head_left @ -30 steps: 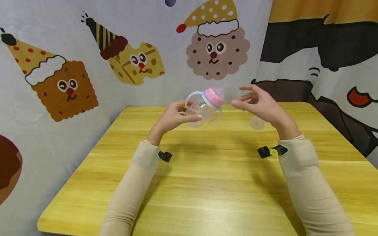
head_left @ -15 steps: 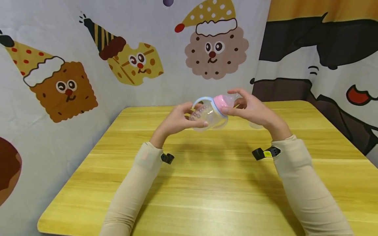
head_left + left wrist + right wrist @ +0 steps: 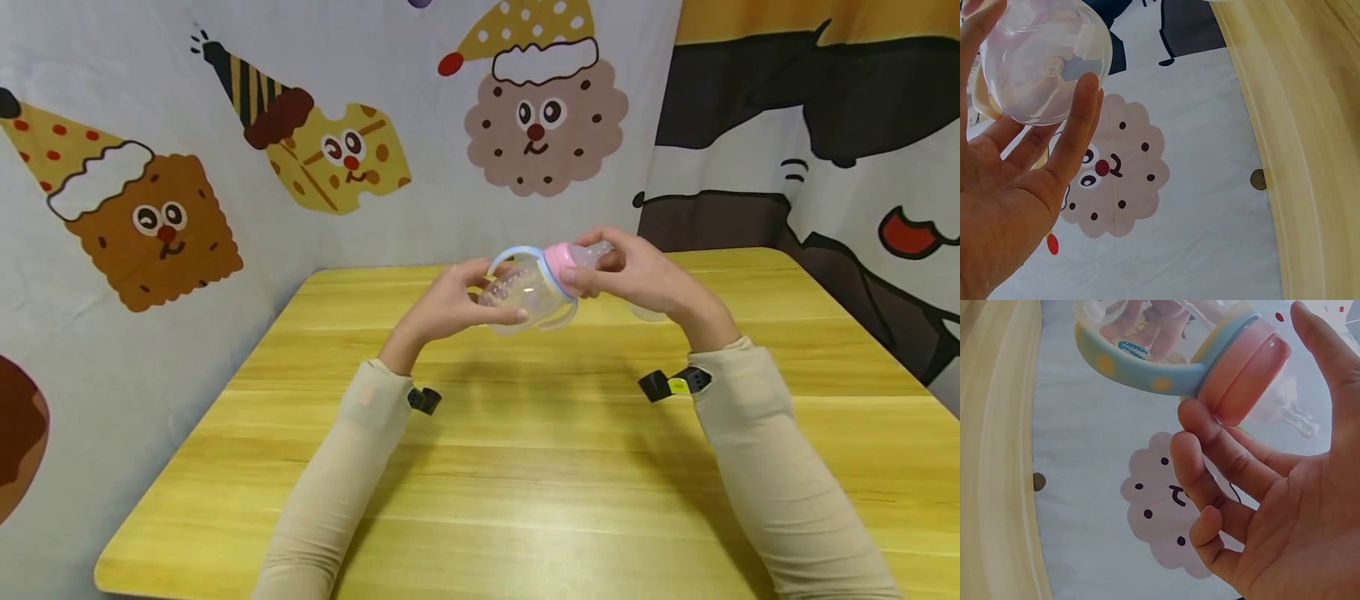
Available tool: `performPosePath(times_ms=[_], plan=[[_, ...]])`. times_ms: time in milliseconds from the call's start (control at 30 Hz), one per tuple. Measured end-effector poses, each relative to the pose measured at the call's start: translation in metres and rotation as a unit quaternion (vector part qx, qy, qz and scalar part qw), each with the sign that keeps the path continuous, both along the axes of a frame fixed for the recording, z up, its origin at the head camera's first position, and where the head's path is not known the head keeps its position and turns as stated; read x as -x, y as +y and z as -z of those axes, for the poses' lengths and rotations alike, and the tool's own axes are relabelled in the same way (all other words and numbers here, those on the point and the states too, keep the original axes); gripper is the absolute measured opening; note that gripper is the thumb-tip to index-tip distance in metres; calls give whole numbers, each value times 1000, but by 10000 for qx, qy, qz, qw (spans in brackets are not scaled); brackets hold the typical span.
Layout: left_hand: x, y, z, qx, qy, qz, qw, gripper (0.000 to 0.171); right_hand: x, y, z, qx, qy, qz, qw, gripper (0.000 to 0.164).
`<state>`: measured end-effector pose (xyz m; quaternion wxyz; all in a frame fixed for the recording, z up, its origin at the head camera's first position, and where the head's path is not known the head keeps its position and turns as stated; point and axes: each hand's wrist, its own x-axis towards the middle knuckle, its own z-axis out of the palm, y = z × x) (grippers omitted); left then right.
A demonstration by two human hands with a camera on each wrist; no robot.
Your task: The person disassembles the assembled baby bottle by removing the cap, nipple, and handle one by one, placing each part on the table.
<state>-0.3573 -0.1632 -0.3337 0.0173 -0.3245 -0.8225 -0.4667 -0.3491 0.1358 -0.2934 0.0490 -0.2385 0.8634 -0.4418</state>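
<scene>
A clear baby bottle (image 3: 521, 296) with a pink collar (image 3: 559, 265) and blue-and-yellow handles (image 3: 517, 252) is held tilted above the table, its teat (image 3: 595, 251) pointing right. My left hand (image 3: 450, 304) grips the bottle's body, thumb along the near side; in the left wrist view the round base (image 3: 1047, 69) lies between thumb and fingers. My right hand (image 3: 637, 275) holds the collar, its thumb on the near side in the head view. The right wrist view has curled fingertips (image 3: 1200, 419) under the collar (image 3: 1244, 372).
Behind my right hand, a clear rounded piece (image 3: 647, 314) stands on the wooden table (image 3: 525, 500), mostly hidden. A cloth with cartoon prints (image 3: 420, 233) hangs along the table's back and left sides. Each wrist wears a black strapped device (image 3: 425, 401).
My right hand has come in from the right and taken hold of the pink collar. The left hand has carried the bottle slightly right, and the bottle leans over more.
</scene>
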Motion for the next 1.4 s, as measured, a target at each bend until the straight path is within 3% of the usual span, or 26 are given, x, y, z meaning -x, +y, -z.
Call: performPosePath(times_ms=[300,667,1067,1400], plan=[[-1,3,-1,166,1,12,9999,44,1,-2,4,190,49,-279,9994,43],[-1,3,-4,67,-176,176,9997,42,4,-3,3,285,253,-323,9988,42],[-2,-1,-4,2,-403,496,9980,54,5,-7,6,473,553,-642,9953,35],[-4,3,1,104,-469,768,9959,38,7,-4,11,563,553,-808,9936,33]])
